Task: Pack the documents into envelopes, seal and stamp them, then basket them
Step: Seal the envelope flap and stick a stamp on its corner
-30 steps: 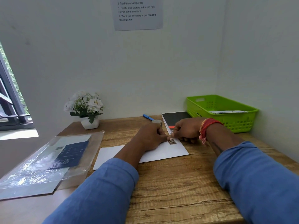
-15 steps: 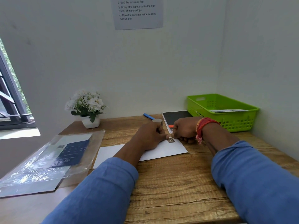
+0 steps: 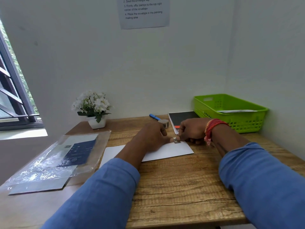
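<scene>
A white envelope [image 3: 173,151] lies flat on the wooden desk [image 3: 181,187]. A small stamp [image 3: 177,141] sits at its top right corner, with one edge slightly lifted. My left hand [image 3: 151,136] rests on the envelope with fingers curled, and its thumb tip meets the stamp from the left. My right hand [image 3: 191,131], with red thread at the wrist, pinches the stamp from the right with curled fingers. A roll of stamps [image 3: 163,123] stands just behind my left hand. The green basket [image 3: 244,123] at the back right holds an envelope.
A clear plastic sleeve with documents [image 3: 66,156] lies at the left. A potted white flower [image 3: 94,109] stands by the back wall. A blue pen [image 3: 154,116] and a black notebook [image 3: 181,117] lie behind my hands. Walls close the back and right.
Both hands stay at the stamp on the envelope's corner. My right hand has edged slightly left; nothing else on the desk has moved.
</scene>
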A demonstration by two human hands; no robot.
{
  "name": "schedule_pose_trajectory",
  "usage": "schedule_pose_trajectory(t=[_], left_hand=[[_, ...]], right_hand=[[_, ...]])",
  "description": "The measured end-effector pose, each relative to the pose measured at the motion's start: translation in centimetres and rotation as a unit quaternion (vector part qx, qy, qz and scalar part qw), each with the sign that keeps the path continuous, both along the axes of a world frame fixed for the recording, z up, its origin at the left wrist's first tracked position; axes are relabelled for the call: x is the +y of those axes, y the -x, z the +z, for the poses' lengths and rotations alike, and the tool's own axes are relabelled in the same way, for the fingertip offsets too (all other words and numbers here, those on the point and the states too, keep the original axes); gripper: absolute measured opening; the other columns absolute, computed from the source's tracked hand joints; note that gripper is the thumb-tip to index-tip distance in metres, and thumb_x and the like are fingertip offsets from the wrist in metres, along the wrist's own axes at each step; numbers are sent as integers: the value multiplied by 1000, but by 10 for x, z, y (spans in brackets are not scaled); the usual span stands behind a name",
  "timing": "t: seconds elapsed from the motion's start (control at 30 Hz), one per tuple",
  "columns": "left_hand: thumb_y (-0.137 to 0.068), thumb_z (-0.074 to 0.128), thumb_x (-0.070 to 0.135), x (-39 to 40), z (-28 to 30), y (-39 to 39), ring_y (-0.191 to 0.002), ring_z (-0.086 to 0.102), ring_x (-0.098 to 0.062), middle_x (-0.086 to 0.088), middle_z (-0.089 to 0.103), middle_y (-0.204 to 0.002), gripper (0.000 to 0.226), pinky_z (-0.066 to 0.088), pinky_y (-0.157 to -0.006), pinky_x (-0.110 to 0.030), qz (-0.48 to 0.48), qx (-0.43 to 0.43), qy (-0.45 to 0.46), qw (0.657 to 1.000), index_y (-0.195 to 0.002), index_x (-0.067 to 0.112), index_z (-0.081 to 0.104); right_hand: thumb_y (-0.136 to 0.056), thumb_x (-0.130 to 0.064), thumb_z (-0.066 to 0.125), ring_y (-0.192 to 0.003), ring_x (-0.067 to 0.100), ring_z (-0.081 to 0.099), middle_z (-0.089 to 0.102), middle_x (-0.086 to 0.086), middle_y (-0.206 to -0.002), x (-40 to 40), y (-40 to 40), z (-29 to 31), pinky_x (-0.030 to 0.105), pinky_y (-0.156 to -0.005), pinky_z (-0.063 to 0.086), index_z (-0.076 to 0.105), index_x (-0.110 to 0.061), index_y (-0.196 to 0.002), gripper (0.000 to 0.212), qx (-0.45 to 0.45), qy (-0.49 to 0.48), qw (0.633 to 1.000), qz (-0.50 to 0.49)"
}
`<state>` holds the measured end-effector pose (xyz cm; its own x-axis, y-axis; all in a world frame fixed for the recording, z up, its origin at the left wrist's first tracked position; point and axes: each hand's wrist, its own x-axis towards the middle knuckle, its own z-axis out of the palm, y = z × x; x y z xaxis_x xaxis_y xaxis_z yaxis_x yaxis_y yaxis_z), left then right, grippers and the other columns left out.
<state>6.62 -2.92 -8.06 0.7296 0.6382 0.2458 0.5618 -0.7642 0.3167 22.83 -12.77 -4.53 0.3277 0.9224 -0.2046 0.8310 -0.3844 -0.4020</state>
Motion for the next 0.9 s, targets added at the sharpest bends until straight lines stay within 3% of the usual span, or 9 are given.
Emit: schedule_pose_trajectory(t=[0.1, 0.27, 0.43, 0.57, 0.7, 0.77, 0.83, 0.9], left_hand=[[-87, 75, 44, -2, -1, -1, -82, 51, -5, 11, 60, -91, 23, 33, -62, -17, -20, -27, 15, 999, -97, 23, 73], [-89, 75, 34, -4, -1, -3, -90, 58, -9, 7, 70, -95, 13, 43, -72, -23, -35, -40, 49, 997, -93, 22, 75], [-90, 73, 34, -6, -2, -4, -92, 60, -13, 4, 69, -93, 16, 50, -82, -31, -19, -41, 57, 997, -93, 18, 73], [-92, 68, 46, -9, 2, -6, -84, 51, -9, 9, 58, -93, 31, 37, -65, -22, -4, -4, 37, 999, -111, 21, 69], [-89, 73, 41, -6, 0, -6, -90, 55, -10, 3, 64, -105, 33, 43, -74, -25, -14, -8, 66, 998, -114, 20, 71], [-88, 74, 41, -6, 1, -5, -92, 56, -11, 4, 65, -105, 28, 44, -76, -26, -21, -21, 77, 997, -108, 22, 73], [-87, 76, 38, -7, 0, -6, -87, 55, -10, 8, 64, -94, 13, 42, -71, -25, -26, -37, 81, 996, -90, 26, 72], [-88, 76, 33, -9, 0, -6, -78, 53, -8, 9, 62, -82, 15, 40, -65, -24, -30, -49, 82, 995, -78, 29, 65]], right_hand=[[-89, -38, 72, -61, 16, 56, 62, 2, -75, -4, -1, -1, 27, -54, 50, 63, -19, -107, 28, 19, -17, 1000, 16], [-86, -40, 76, -59, 12, 55, 61, -2, -76, -10, 2, -1, 24, -50, 48, 63, -21, -109, 33, 13, -31, 999, 28], [-86, -41, 75, -64, 11, 55, 62, -4, -80, -10, 5, 2, 23, -53, 46, 65, -21, -107, 31, -1, -28, 999, 31], [-85, -43, 76, -68, 13, 57, 63, -3, -82, -10, 6, 0, 26, -58, 48, 63, -22, -110, 35, -4, -30, 999, 28], [-88, -45, 72, -66, 10, 55, 60, -5, -82, -12, 8, 2, 24, -58, 47, 58, -26, -121, 40, -9, -20, 999, 35], [-89, -45, 71, -67, 10, 54, 59, -6, -86, -12, 8, 3, 24, -58, 46, 55, -30, -127, 44, -22, -14, 999, 43], [-87, -45, 72, -69, 11, 55, 60, -5, -92, -11, 6, 2, 25, -60, 46, 54, -31, -128, 47, -22, -17, 998, 49], [-85, -44, 75, -74, 12, 57, 62, -4, -102, -9, 1, -2, 28, -65, 48, 57, -30, -122, 44, -13, -36, 998, 50]])
